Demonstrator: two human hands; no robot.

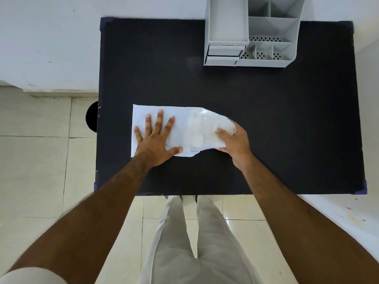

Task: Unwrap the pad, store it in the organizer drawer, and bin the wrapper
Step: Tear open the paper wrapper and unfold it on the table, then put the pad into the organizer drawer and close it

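A white pad (203, 132) lies partly unfolded on a white wrapper sheet (141, 112) in the middle of the black table (266, 124). My left hand (156, 140) presses flat on the wrapper's left part, fingers spread. My right hand (233, 143) grips the right end of the pad, which is lifted slightly off the table. The grey organizer (252, 31) stands at the table's far right side, with its small drawers (224, 53) shut on the front left.
A round black bin (92, 116) shows on the floor just beyond the table's left edge. White wall lies behind the table, tiled floor to the left and near side. My legs stand at the table's front edge.
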